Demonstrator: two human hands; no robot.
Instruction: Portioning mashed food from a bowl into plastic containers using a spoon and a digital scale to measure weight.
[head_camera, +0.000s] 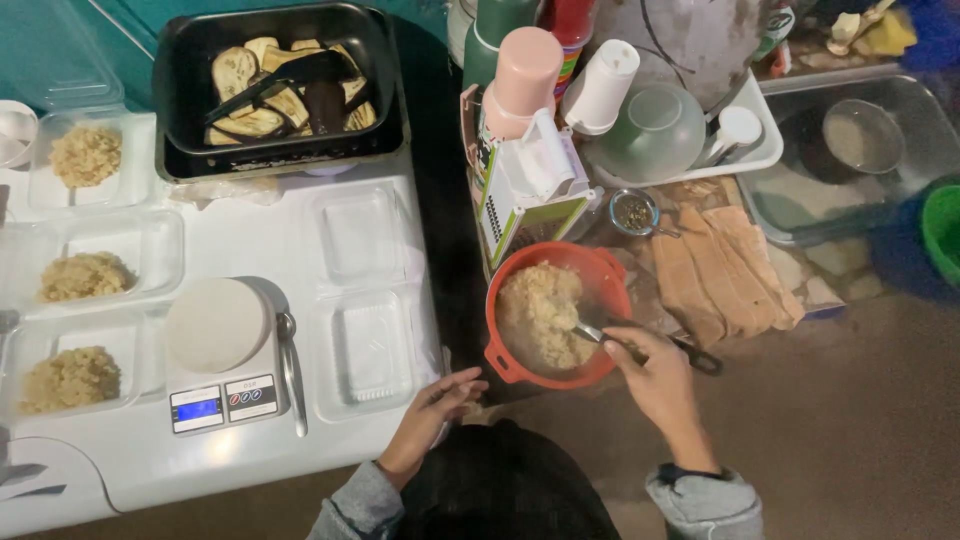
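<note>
An orange pot (608, 275) holds pale cooked grain (540, 312). My right hand (655, 375) grips a spoon (596, 334) whose bowl is dug into the grain. My left hand (437, 405) rests empty, fingers loosely curled, on the front edge of the white table (240, 455), beside an empty clear tray (365, 350). A second empty tray (357, 235) lies behind it. Three clear trays at the left hold grain portions (85, 155), (85, 276), (68, 379). A kitchen scale (222, 350) with a round white plate has a metal spoon (292, 370) lying beside it.
A black pan of fried eggplant slices with tongs (280, 85) stands at the table's back. Right of the table are a grater box (525, 195), a pink-topped bottle (520, 80), a dish rack with a glass bowl (655, 130), folded brown cloths (715, 270) and a steel sink (850, 150).
</note>
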